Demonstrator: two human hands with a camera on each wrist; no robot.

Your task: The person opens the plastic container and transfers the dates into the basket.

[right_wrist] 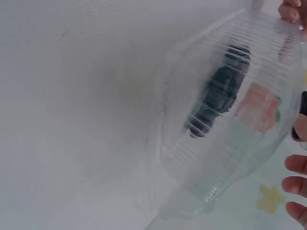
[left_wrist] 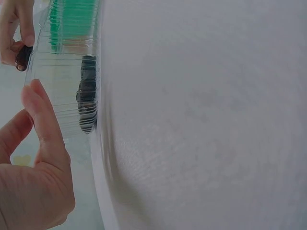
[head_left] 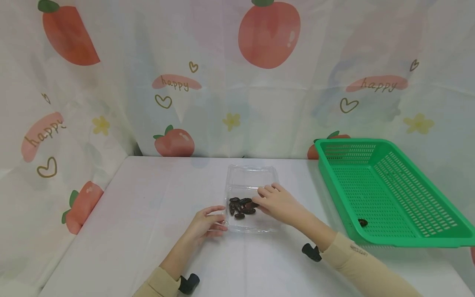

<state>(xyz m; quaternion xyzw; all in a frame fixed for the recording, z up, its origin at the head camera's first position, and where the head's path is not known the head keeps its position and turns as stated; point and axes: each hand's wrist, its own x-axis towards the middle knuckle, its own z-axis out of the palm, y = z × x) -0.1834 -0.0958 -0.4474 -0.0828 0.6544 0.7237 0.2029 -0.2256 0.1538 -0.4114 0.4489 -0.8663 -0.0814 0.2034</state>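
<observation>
A clear plastic clamshell box lies with its lid folded back, and several glossy dark brown dates are in its tray. My left hand is at the box's left side, fingers loosely extended, fingertips touching the wall near the rim. Above the tray's right part, my right hand pinches one date between thumb and fingers. In the right wrist view, that held date is partly cut off by the frame edge, and the other fingers are spread apart.
On the right stands a green perforated plastic basket with a dark date near its front left corner. A white cloth covers the table. Behind it hangs a fruit-patterned curtain.
</observation>
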